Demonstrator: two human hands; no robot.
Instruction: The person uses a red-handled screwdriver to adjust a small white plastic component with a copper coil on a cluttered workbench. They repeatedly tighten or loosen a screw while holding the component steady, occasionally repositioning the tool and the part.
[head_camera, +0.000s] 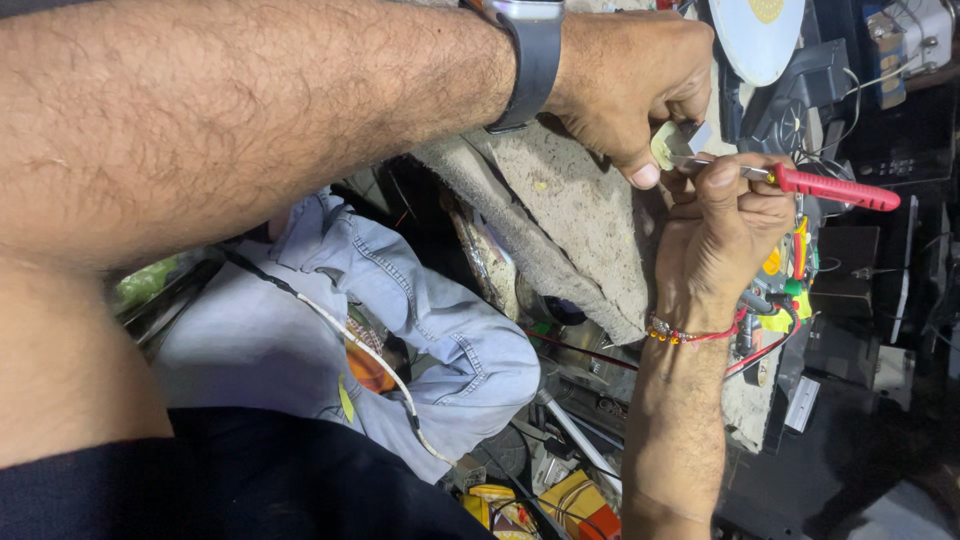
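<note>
Small pale-yellow part (664, 147), pinched at the frame's 1 o'clock. Red-handled screwdriver (835, 188), lying near-level, metal tip touching the part, handle pointing toward 3 o'clock.

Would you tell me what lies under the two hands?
A worn grey pad lies under the left hand and right hand; whatever the pad covers is hidden.

Worn grey bench pad (580, 215), seemingly cluttered with tools (790, 280) and wires (590, 350)

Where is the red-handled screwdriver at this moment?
In the head view, the red-handled screwdriver is at the upper right, held in the right hand, with its tip at the small pale part pinched by the left hand.
</note>
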